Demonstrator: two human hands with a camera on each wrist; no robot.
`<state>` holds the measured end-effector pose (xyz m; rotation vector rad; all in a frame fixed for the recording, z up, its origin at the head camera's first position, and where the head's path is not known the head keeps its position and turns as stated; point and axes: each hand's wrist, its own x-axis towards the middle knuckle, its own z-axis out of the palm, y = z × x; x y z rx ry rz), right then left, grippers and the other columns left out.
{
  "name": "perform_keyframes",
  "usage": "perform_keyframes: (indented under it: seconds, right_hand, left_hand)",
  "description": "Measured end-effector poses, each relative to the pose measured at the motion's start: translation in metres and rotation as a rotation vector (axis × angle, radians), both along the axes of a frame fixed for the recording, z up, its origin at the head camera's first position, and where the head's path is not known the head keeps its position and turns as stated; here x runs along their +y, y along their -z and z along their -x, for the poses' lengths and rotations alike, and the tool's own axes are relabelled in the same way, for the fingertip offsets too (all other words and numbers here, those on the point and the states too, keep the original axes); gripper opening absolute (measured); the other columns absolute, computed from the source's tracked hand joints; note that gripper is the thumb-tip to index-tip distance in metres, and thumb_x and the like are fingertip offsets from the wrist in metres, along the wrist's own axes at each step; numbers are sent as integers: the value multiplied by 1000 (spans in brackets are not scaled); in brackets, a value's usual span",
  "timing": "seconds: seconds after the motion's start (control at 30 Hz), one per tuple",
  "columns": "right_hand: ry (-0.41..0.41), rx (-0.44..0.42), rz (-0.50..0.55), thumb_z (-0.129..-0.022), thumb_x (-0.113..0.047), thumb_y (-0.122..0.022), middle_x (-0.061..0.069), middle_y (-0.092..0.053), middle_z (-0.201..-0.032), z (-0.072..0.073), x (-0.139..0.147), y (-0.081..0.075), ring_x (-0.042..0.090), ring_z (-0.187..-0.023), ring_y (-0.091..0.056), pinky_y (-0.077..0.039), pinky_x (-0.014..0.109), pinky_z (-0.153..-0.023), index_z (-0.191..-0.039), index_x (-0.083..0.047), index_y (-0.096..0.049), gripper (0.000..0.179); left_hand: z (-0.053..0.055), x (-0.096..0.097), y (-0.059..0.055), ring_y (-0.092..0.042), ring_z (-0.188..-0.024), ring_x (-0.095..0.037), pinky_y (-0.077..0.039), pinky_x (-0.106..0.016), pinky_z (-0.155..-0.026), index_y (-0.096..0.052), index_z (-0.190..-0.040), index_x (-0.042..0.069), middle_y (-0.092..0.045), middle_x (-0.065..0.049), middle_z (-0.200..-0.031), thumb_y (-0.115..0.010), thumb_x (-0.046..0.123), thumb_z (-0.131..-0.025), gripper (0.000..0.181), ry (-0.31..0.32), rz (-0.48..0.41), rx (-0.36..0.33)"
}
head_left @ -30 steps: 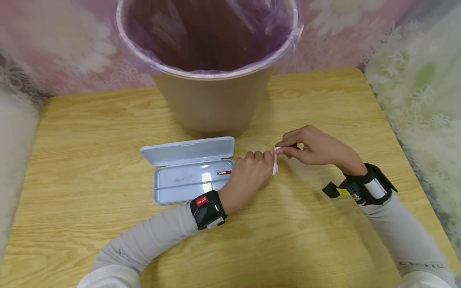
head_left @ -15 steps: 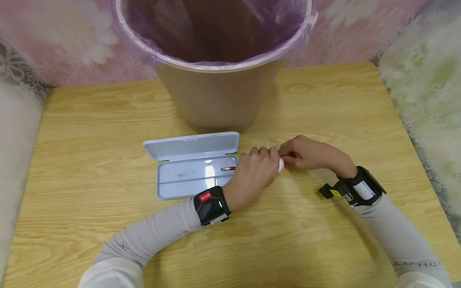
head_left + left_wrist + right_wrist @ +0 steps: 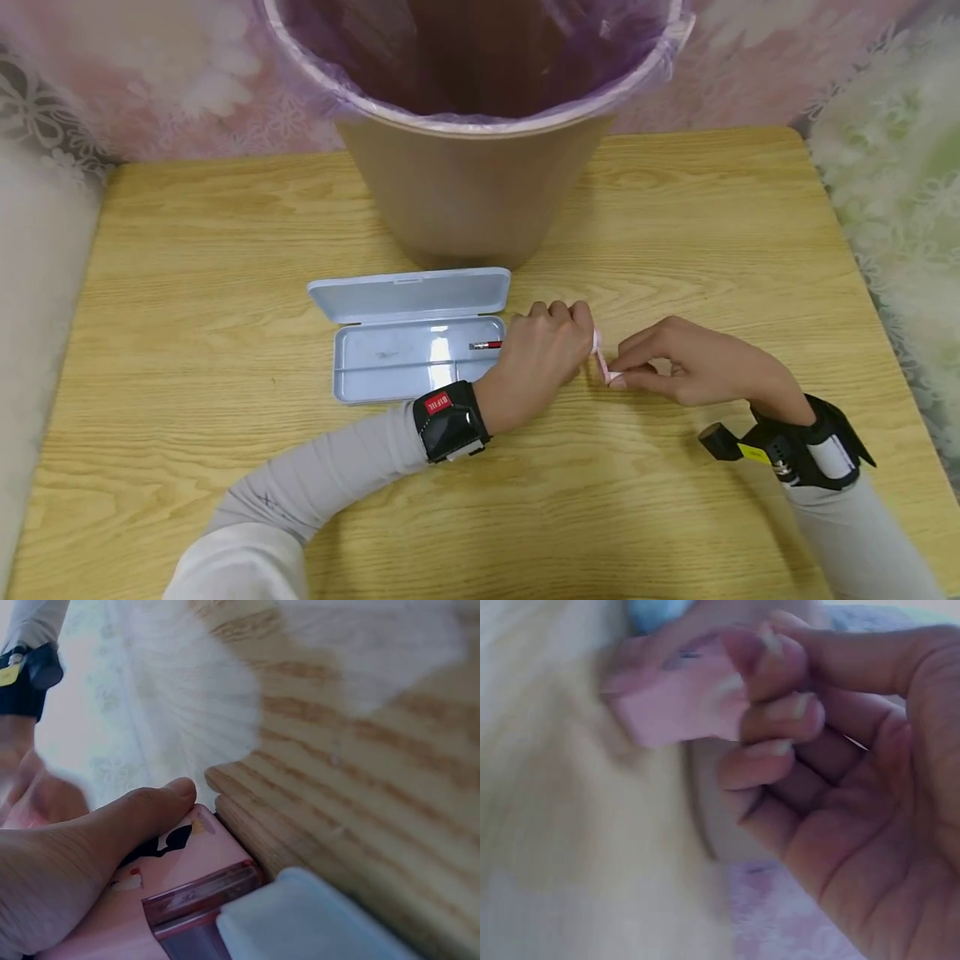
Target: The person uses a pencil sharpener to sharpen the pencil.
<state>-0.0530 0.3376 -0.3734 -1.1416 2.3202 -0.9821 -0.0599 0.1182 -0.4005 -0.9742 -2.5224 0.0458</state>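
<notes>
My left hand (image 3: 536, 362) grips a pink pencil sharpener (image 3: 202, 847), its thumb along the printed top. Beside the thumb, the sharpener's dark red see-through window shows in the left wrist view. My right hand (image 3: 686, 362) pinches the white end of the sharpener's pink crank handle (image 3: 602, 367). A red pencil (image 3: 487, 345) with a metal-banded end sticks out from under my left hand over the pencil case; whether it lies there or sits in the sharpener, I cannot tell. The light blue pencil case (image 3: 386, 384) lies with its lid (image 3: 412, 295) raised.
A large tan bin (image 3: 480, 196) with a purple liner (image 3: 337, 92) stands behind the case on the wooden table (image 3: 225, 225). Floral curtains or walls border the table at the back and sides.
My right hand goes in close to the sharpener, then swings outward and nearer to me with the crank handle. The left hand keeps its grip. The whole head view shifts slightly.
</notes>
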Motion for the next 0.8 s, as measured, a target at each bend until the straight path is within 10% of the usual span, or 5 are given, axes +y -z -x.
perform_keyframes:
  seconds: [0.57,0.8]
  right_hand:
    - [10,141,70,-90,2,-72,-21,-58,-78,15,0,-28,-7,-67,-52,-44,12,-63,-105,-26,-73,32]
    - [95,215,65,-94,-2,-70,-18,-58,-77,35,-7,-23,-5,-63,-48,-41,15,-60,-100,-22,-73,21]
  left_hand:
    - [-1,-5,0,-49,-51,-6,-39,-19,-41,-53,-76,18,-50,7,-60,-49,5,-96,24,33,-18,35]
    - [2,-12,1,-49,-50,-7,-38,-21,-41,-55,-76,17,-50,6,-59,-54,31,-104,31,33,-41,51]
